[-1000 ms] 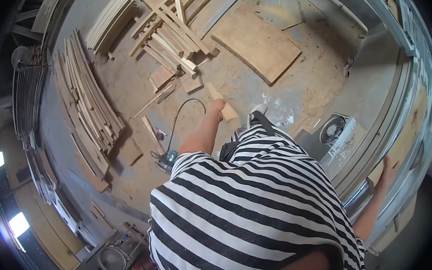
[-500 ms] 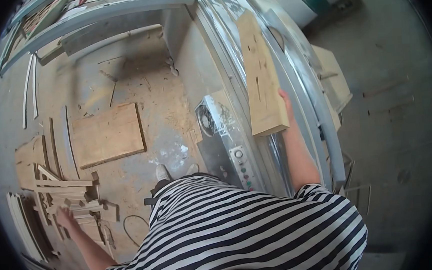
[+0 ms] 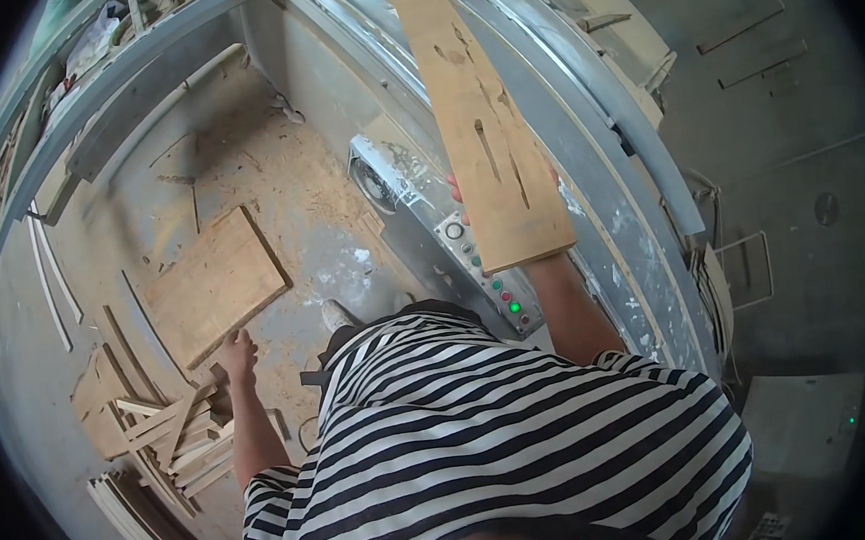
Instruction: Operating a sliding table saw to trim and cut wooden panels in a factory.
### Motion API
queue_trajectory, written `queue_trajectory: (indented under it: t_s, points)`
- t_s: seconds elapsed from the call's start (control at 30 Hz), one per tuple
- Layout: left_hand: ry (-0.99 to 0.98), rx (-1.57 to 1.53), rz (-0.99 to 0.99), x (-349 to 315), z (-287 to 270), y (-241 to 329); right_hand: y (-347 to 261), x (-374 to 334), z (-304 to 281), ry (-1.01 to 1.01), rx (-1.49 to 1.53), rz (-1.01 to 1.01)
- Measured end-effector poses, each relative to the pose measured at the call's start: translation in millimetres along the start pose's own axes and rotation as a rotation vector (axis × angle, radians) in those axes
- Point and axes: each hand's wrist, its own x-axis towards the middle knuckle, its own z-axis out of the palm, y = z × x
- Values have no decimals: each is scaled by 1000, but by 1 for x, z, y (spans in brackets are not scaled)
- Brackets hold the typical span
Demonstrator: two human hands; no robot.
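Observation:
A long, light wooden board with dark cracks and a slot-like split along its face is in my right hand. The palm is under the board and mostly hidden by it; fingertips show at its left edge. Beneath the board lies the metal bed of a machine; whether they touch I cannot tell. Out to the left, my left hand has loosely bent fingers, nothing visible in them. It appears above the near edge of a wide wooden panel on the floor, beside a heap of wood offcuts.
A control panel with buttons and a lit green lamp sits on the machine's side. A grey metal frame crosses the upper left. Stacked strips lie lower left. Sawdust and scraps cover the floor. A pale box stands lower right.
My left hand has moved from over the offcuts toward the panel. My right hand has brought the board nearer to me and turned its face up. The whole view has rotated.

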Motion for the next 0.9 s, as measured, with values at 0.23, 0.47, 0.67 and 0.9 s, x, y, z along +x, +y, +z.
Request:
queue_trajectory:
  t_s: [0.23,0.47,0.67,0.9]
  points:
    - [137,13,39,-78,28,-40,-10,-19,-28,-37,110,8]
    - [206,138,-167,-222,62,-154,-19,-48,-53,-40,173,98]
    - [328,21,-310,-303,71,-189,-24,-56,-73,-136,174,70]
    - [342,432,-43,-294,102,-108,-18,-46,-90,-118,124,10]
